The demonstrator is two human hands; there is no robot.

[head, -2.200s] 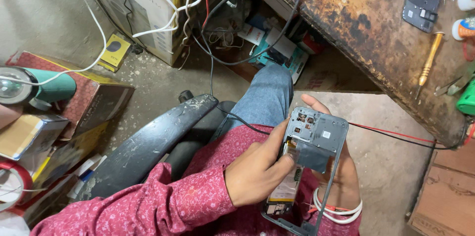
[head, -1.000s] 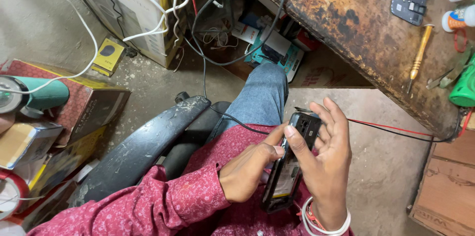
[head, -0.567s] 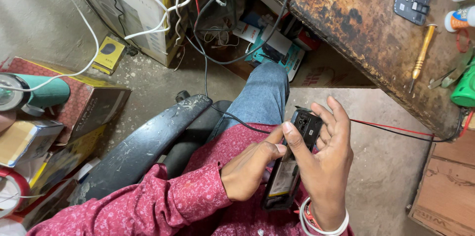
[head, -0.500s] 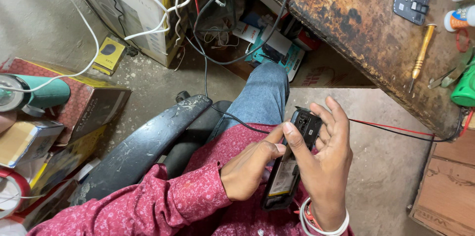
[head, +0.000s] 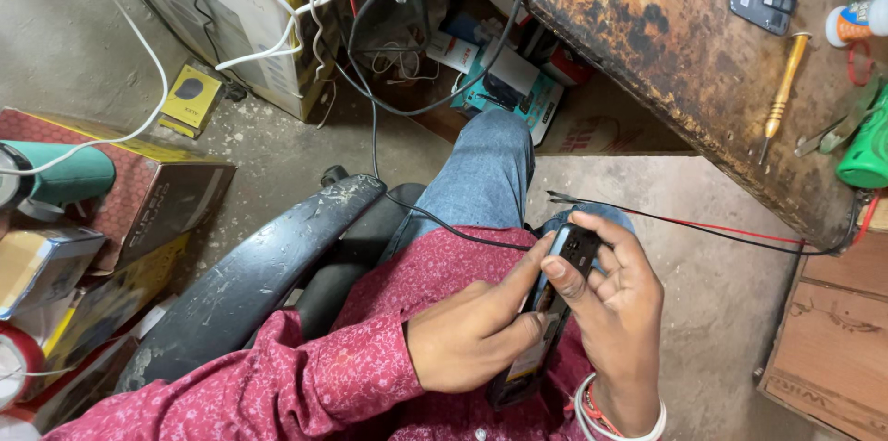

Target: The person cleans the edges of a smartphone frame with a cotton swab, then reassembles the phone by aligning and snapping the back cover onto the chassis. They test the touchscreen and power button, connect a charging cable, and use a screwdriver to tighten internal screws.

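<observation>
Both hands (head: 481, 339) (head: 615, 311) grip opened phone (head: 546, 311) edge-on

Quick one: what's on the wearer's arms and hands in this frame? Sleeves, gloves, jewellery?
Both hands are bare, no gloves. The left hand comes out of a long maroon-red sleeve with a fine pale floral print, cuff at the wrist. The right hand shows no sleeve in view; its wrist carries white bangles with a thin red band beside them.
</observation>
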